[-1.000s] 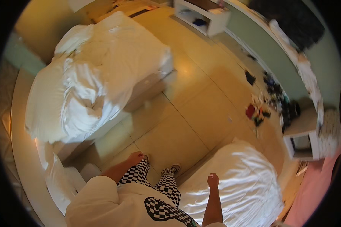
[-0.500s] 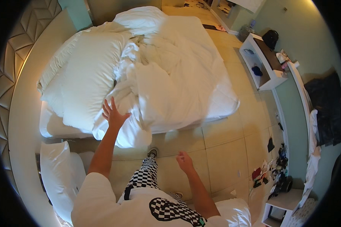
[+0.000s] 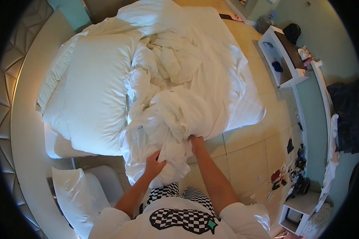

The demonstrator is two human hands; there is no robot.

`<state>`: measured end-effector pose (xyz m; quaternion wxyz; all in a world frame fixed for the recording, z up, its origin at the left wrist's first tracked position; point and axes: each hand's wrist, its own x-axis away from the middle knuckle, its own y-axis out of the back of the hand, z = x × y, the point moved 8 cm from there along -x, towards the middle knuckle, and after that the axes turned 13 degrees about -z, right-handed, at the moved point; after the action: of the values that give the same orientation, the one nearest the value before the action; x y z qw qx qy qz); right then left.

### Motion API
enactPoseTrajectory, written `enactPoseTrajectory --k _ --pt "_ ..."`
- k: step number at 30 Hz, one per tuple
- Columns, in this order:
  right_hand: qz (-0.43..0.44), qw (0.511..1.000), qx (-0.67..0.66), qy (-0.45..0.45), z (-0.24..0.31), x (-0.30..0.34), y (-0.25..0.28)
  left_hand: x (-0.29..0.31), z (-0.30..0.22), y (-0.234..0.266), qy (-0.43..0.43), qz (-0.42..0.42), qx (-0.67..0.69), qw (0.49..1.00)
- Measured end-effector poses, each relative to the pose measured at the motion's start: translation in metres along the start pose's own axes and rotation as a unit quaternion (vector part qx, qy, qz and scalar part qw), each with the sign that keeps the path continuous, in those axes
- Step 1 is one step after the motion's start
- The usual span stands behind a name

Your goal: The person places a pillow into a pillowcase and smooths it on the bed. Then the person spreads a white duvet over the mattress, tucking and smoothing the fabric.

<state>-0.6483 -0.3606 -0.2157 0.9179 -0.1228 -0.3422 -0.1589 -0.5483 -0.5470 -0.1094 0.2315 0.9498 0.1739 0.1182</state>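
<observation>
A rumpled white duvet [image 3: 179,107] lies bunched across the middle of the bed, and its near end hangs over the side down to my legs. My left hand [image 3: 154,164] is closed on the hanging part of the duvet. Farther right and a little higher, my right hand [image 3: 195,143] grips the duvet's edge, its fingertips hidden in the folds. A big white pillow [image 3: 95,91] lies left of the duvet at the headboard side. The white-covered mattress [image 3: 247,99] shows on the right.
A white pillow [image 3: 77,195] leans by a grey seat [image 3: 107,181] at lower left. The padded headboard [image 3: 12,91] borders the left. On the right are a white open cabinet [image 3: 285,67], a black bag [image 3: 292,34] and small scattered items [image 3: 279,177] on the tiled floor [image 3: 243,155].
Both hands have taken hold of the duvet; my right hand was away from it before. The duvet's near end has been gathered and drawn toward my body and to the right.
</observation>
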Motion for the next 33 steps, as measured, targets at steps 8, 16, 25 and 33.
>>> enactPoseTrajectory --k 8,16,25,33 --pt "-0.036 0.994 -0.079 -0.059 0.044 0.101 0.060 0.035 -0.075 0.020 0.044 0.131 0.073 0.988" --pt "-0.183 0.947 -0.204 0.167 0.085 0.211 0.249 0.132 -0.194 -0.070 -0.169 0.361 0.167 0.902" --pt "-0.527 0.661 0.204 0.494 0.028 0.429 0.476 0.354 -0.283 -0.214 -0.372 0.634 0.203 0.647" --pt "-0.747 0.359 -0.429 0.358 -0.094 0.617 0.551 0.575 -0.274 -0.268 -0.319 0.851 0.236 0.345"
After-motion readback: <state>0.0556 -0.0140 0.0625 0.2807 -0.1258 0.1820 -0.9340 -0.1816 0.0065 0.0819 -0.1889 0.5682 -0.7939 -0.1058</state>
